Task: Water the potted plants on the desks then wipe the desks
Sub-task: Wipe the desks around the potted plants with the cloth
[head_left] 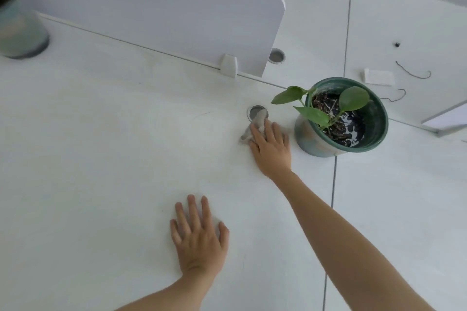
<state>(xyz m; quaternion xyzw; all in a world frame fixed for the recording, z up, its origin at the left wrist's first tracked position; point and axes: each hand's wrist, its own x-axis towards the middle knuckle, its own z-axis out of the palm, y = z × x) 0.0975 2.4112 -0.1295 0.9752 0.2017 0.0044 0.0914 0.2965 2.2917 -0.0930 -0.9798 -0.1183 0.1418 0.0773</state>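
My right hand (271, 146) lies flat with straight fingers on a small grey cloth (256, 125), pressing it onto the white desk (113, 146) beside a round cable grommet (255, 111). Just right of that hand stands a green ceramic pot (374, 131) holding a leafy plant (316, 105) and wet soil. My left hand (199, 237) rests palm down, fingers spread, on the desk nearer to me. A second green pot (21, 30) stands at the far left, cut by the frame edge.
A white divider panel (164, 15) runs along the desk's back edge, with another grommet (276, 56) behind it. On the neighbouring desk lie a white folded tissue (379, 76) and thin dark strings (414, 72). Another panel's corner (447, 118) shows at right.
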